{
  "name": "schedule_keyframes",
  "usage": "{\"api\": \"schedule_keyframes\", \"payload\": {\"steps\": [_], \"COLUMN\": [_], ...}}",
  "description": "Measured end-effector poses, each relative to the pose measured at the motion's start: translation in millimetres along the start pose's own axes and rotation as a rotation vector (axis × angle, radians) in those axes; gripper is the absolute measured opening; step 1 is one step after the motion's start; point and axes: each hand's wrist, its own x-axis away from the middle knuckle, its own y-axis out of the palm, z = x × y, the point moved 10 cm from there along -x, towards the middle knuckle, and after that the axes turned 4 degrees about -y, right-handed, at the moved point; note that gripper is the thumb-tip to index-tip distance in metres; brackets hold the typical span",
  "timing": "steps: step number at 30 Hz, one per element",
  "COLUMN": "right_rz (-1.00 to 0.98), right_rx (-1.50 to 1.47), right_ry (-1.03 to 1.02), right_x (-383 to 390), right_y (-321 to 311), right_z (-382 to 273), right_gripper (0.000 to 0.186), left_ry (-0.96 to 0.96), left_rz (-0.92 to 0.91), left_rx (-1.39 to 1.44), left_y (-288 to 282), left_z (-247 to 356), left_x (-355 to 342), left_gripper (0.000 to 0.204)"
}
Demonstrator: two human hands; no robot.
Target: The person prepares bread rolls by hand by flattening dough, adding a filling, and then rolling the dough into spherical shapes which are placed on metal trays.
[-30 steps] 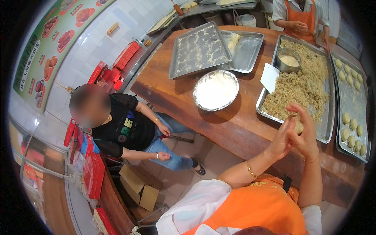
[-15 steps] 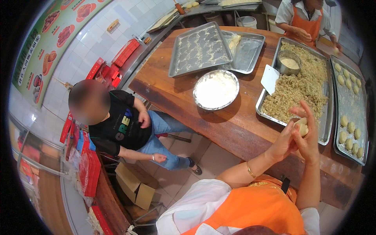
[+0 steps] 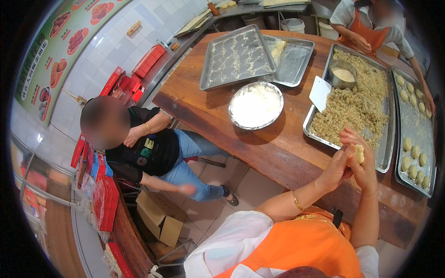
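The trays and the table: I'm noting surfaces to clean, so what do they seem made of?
The trays look like bare metal, probably steel or aluminium: grey, shiny, thin rolled rims. The table looks like varnished wood: reddish brown with visible grain and a dull gloss.

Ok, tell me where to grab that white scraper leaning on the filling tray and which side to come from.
Take the white scraper by its lower left edge, which sticks out past the rim of the filling tray over the wooden table. Come from the left, the table side: its upper right part lies against the crumbly filling, and the small metal bowl crowds that side.
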Motion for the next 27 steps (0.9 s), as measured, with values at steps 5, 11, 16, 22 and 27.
{"api": "schedule_keyframes", "payload": {"steps": [5, 11, 16, 22, 27], "right_rz": [0.018, 0.281, -0.058, 0.169, -0.044], "right_rx": [0.043, 0.055, -0.051, -0.320, -0.238], "right_ry": [0.082, 0.033, 0.133, 0.258, 0.057], "right_x": [8, -2, 7, 15, 2], "right_y": [-10, -19, -3, -22, -2], "right_z": [19, -8, 16, 41, 16], "right_gripper": [0.045, 0.055, 0.059, 0.069, 0.068], "left_ry": [-0.088, -0.076, -0.191, 0.099, 0.010], "left_rz": [-0.122, -0.202, -0.324, -0.083, -0.195], "left_rx": [-0.103, -0.027, -0.086, -0.254, -0.370], "left_y": [-3, 4, -12, 13, -3], "left_z": [-16, -11, -34, 10, 16], "left_x": [-7, -3, -5, 3, 8], "left_gripper": [0.051, 0.054, 0.052, 0.052, 0.058]}}
